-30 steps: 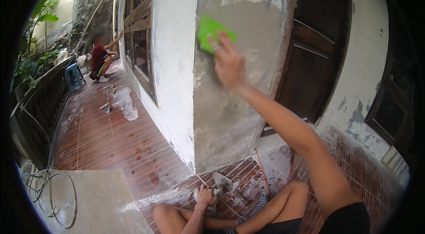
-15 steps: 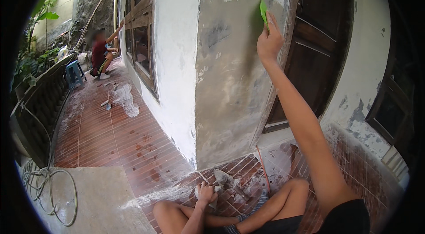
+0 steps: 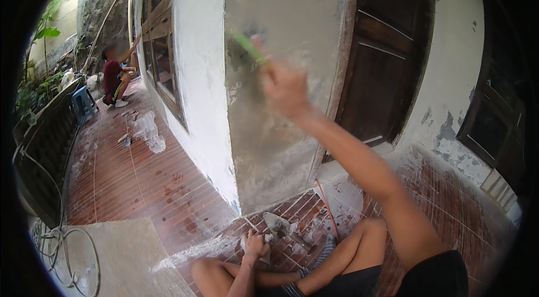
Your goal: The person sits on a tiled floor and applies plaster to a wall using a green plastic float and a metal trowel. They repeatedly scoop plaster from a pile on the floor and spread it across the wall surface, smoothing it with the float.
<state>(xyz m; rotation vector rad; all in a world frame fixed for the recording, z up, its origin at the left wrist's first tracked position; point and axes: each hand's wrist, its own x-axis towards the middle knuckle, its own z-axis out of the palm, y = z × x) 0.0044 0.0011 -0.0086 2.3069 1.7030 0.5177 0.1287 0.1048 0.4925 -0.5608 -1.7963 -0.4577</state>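
My right hand (image 3: 285, 88), smeared by motion, grips a green scraper (image 3: 248, 48) near the left edge of the grey plastered wall (image 3: 281, 145). The scraper's thin edge lies at or very close to the wall; the blur hides whether it touches. The plaster looks damp and darker in patches, with a rough pale band along its top. Low in front of my crossed legs, my left hand (image 3: 256, 245) is closed around something whitish, mostly hidden by the fingers. Beside it on the tiles rests a plaster-caked trowel (image 3: 276, 223), its handle pointing toward my foot.
A dark wooden door (image 3: 387, 55) adjoins the plastered wall on the right. An orange cord (image 3: 327, 207) runs over the messy floor. Far left, another person (image 3: 116, 75) squats by the window, near a blue stool (image 3: 84, 103). A hose (image 3: 67, 252) lies coiled at lower left.
My right hand has swept the green scraper left and down, from the wall's upper right to its left edge. My left hand stays low. The whole view has shifted slightly.
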